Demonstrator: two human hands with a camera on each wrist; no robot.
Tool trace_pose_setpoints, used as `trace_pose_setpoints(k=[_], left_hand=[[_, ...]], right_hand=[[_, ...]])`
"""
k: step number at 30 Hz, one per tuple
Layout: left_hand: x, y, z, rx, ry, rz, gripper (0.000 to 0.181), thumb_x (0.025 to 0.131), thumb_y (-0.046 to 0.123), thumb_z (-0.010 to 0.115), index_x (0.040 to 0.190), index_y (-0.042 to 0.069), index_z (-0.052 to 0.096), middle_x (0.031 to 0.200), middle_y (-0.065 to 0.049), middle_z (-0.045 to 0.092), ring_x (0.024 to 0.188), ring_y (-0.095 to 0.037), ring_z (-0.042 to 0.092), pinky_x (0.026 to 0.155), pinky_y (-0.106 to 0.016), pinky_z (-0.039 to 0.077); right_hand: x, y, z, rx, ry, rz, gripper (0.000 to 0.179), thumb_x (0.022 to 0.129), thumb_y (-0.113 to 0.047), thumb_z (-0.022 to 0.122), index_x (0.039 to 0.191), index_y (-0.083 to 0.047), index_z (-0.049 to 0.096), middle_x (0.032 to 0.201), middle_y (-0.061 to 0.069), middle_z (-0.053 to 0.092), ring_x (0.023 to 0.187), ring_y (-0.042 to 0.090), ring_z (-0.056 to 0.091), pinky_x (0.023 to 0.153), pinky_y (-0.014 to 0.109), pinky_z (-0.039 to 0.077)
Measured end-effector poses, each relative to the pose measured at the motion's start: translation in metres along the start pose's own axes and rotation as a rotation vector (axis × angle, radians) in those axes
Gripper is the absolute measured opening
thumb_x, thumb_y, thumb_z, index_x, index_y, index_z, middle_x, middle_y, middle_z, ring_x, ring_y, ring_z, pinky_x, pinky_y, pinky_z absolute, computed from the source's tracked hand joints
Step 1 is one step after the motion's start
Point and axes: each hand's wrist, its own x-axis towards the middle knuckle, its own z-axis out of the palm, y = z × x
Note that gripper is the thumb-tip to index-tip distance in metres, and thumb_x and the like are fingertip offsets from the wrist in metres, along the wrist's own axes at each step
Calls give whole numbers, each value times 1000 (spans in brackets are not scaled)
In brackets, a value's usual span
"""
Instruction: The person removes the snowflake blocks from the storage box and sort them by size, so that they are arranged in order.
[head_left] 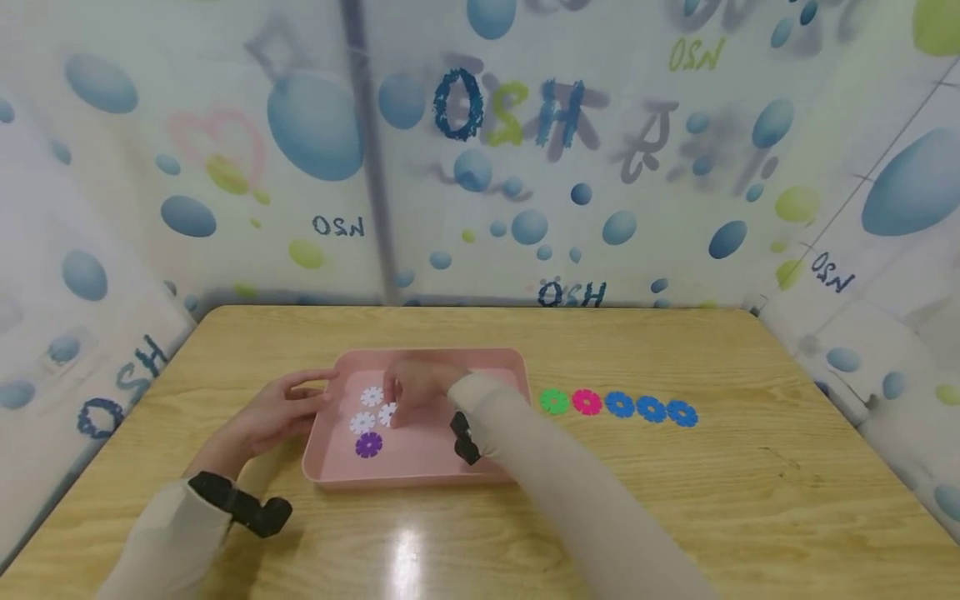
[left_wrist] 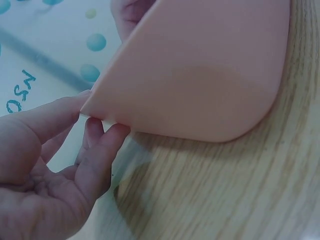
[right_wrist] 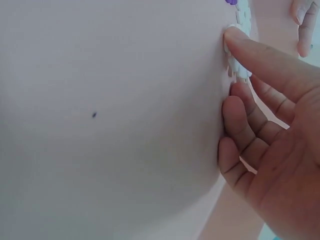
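Observation:
A pink tray [head_left: 420, 481] lies on the table, and my left hand [head_left: 279, 414] holds its left rim. In the left wrist view the fingers [left_wrist: 95, 165] meet the tray's edge [left_wrist: 185, 131] from both sides. Over the tray's inside, my right hand [head_left: 422, 390] reaches down and pinches a white notched disc [head_left: 387, 414], with the thumb [right_wrist: 265, 62] on it in the right wrist view. Two more white notched discs [head_left: 372, 396] [head_left: 363, 422] lie just left of it. Nearer the front is a purple notched disc [head_left: 368, 445].
Right of the tray, a row of notched discs runs across the wooden table [head_left: 750, 500]: a green one [head_left: 554, 402], a pink one [head_left: 587, 402], then three blue ones [head_left: 620, 405]. A patterned curtain [head_left: 480, 217] stands behind the table's far edge. My right forearm [head_left: 570, 483] crosses the tray's right part.

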Motion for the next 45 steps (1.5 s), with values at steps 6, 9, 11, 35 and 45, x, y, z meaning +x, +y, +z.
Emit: trace_pose_setpoints(k=[6, 9, 11, 35, 45], left_hand=[[-1, 0, -1, 2, 5, -12, 60, 93, 18, 56, 142, 3, 27, 133, -32, 32, 100, -22, 57, 85, -37, 49], [-1, -1, -2, 4, 10, -19, 60, 92, 19, 56, 142, 3, 28, 134, -31, 32, 101, -22, 57, 85, -37, 49], [0, -2, -2, 8, 13, -22, 60, 92, 19, 57, 142, 4, 28, 134, -30, 32, 101, -22, 57, 85, -37, 49], [1, -2, -5, -16, -10, -20, 61, 92, 19, 57, 142, 3, 28, 132, -29, 34, 99, -20, 57, 85, -37, 49], [0, -3, -6, -11, -19, -4, 61, 92, 21, 57, 142, 3, 28, 133, -29, 34, 100, -20, 57, 85, -36, 49]], right_hand=[[1, 1, -1, 17, 15, 9, 16, 77, -15, 75, 85, -16, 60, 85, -3, 57, 77, 12, 51, 65, 21, 46], [1, 3, -1, 44, 17, 3, 15, 78, -14, 73, 86, -16, 61, 87, -3, 57, 78, 12, 52, 66, 21, 46], [-1, 5, -3, 58, 20, -9, 15, 79, -11, 71, 88, -15, 60, 88, -3, 57, 79, 12, 52, 66, 21, 47], [-87, 63, -67, 42, 209, -92, 11, 81, -10, 69, 88, -8, 60, 77, 2, 57, 71, 15, 51, 63, 24, 46], [-157, 122, -82, 140, 337, -16, 13, 83, -10, 68, 89, -3, 59, 74, 4, 57, 68, 18, 50, 63, 30, 46]])
